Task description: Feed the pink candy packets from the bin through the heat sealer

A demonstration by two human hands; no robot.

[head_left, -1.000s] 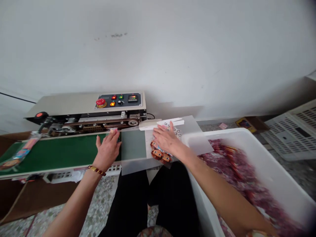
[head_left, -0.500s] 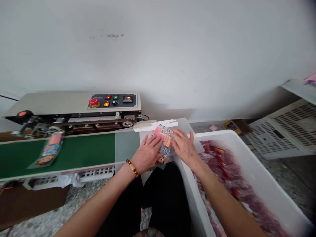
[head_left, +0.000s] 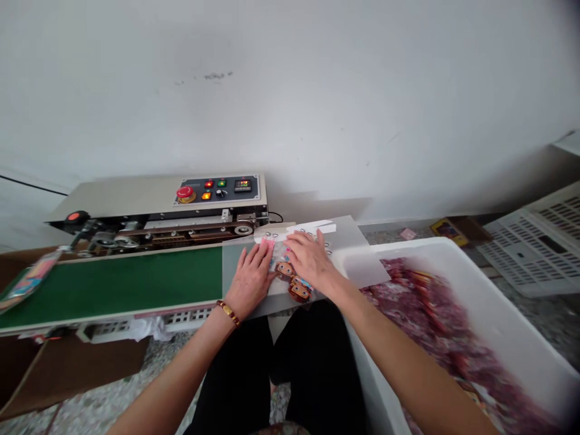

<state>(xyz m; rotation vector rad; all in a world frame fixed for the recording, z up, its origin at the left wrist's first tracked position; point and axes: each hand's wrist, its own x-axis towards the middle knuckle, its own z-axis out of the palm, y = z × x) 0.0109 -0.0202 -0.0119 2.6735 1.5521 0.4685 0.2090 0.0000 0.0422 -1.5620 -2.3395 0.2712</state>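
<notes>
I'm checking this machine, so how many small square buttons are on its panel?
3: the red button, the green button to its right, and the orange button below the red one. None seem hidden; nothing covers the panel.

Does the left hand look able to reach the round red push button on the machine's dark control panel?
Probably yes: the button sits uncovered, and nothing visible blocks the way from the left hand over the flat green belt. It would likely have to leave the pink clear-plastic packet beneath it.
</notes>
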